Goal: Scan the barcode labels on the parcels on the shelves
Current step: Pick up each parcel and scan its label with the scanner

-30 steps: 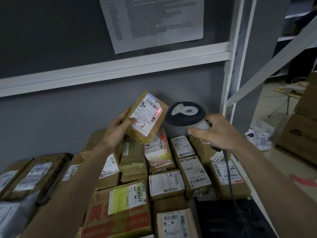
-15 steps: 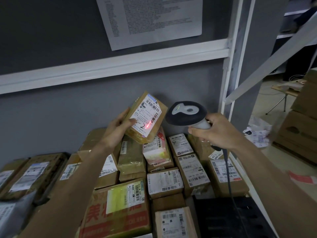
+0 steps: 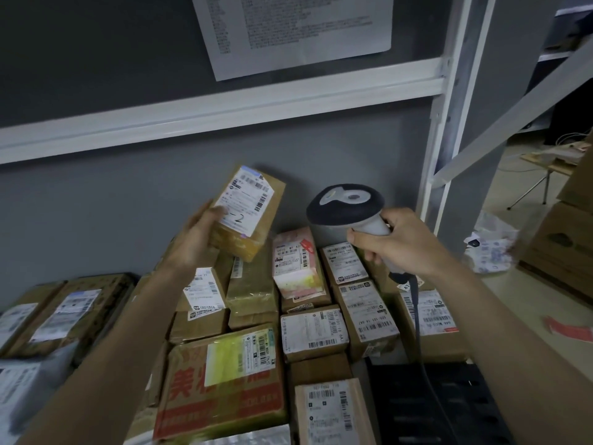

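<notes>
My left hand (image 3: 195, 242) holds a small brown taped parcel (image 3: 253, 226) tilted up above the pile, its white barcode label (image 3: 245, 202) facing me. My right hand (image 3: 394, 245) grips a black-and-grey barcode scanner (image 3: 345, 205) by the handle, its head just right of the parcel and pointing towards it. No red scan light shows on the label. Below lie several cardboard parcels with labels, such as a pink-labelled box (image 3: 296, 264) and a large red-printed box (image 3: 224, 383). The scanner cable (image 3: 417, 319) hangs down over them.
A white shelf beam (image 3: 224, 104) runs above the parcels, with a white upright post (image 3: 439, 123) on the right. A printed sheet (image 3: 295, 27) hangs on the grey wall. A black crate (image 3: 442, 403) sits at the bottom right. Large cartons (image 3: 564, 252) stand on the floor beyond.
The red scan line on the held parcel's label has gone out. The parcel has shifted slightly left and away from the scanner; the right hand stays almost still.
</notes>
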